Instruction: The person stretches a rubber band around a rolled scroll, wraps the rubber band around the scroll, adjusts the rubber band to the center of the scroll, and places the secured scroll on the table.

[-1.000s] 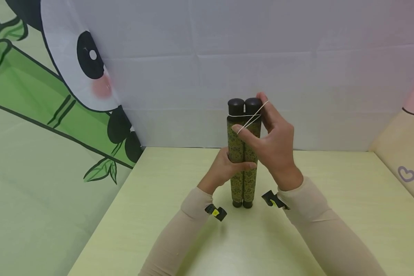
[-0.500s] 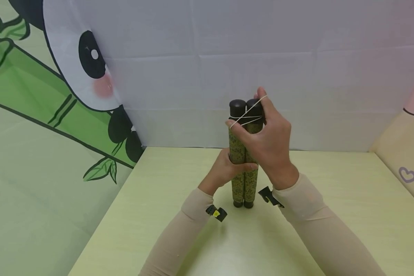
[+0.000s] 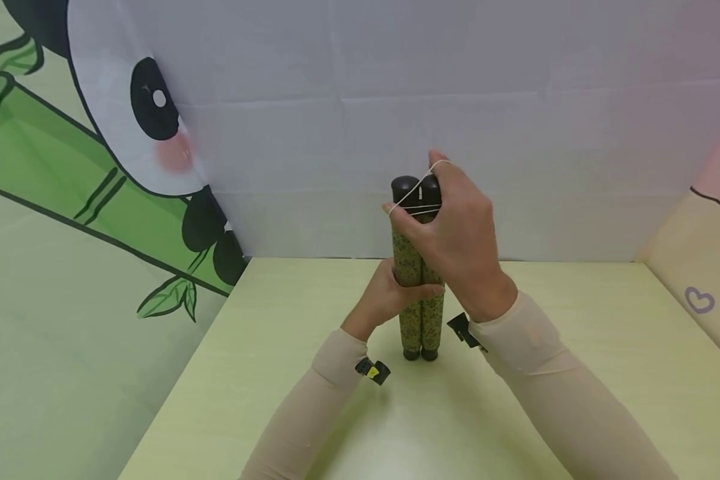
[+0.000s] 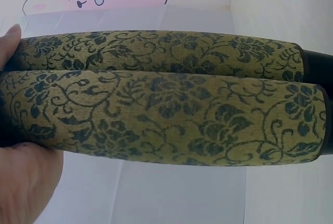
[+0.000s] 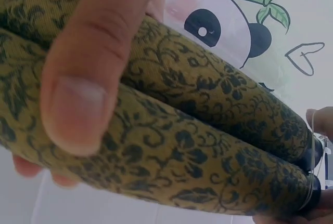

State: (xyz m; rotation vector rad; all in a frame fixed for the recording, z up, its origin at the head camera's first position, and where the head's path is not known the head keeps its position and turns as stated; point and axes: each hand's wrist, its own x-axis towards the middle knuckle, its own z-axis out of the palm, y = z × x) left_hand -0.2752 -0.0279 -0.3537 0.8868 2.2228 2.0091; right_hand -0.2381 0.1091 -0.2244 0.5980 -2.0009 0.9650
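Observation:
Two thick rods (image 3: 409, 257) stand side by side, covered in olive-gold fabric with dark floral scrolls (image 4: 171, 120) and capped with black knobs (image 3: 405, 183). My left hand (image 3: 377, 299) grips both around the middle, its thumb (image 5: 78, 94) lying across the front. Around the rods' black necks runs a thin white elastic band (image 3: 425, 208). My right hand (image 3: 463, 233) keeps a loop of it stretched between thumb and index finger, level with the knobs. The right palm hides part of the right-hand rod. Black lower ends (image 3: 420, 355) point down close over the table.
A pale yellow table (image 3: 300, 287) lies below, with a plain light sheet (image 3: 288, 147) behind it. On the left hangs a cloth printed with a panda and bamboo (image 3: 66, 160). Each sleeve cuff carries a small dark wrist mount (image 3: 372, 371).
My right hand has moved left, bringing its thumb to the left rod's outer side. The stretched loop has shifted up and left across the knobs. The left hand keeps its grip.

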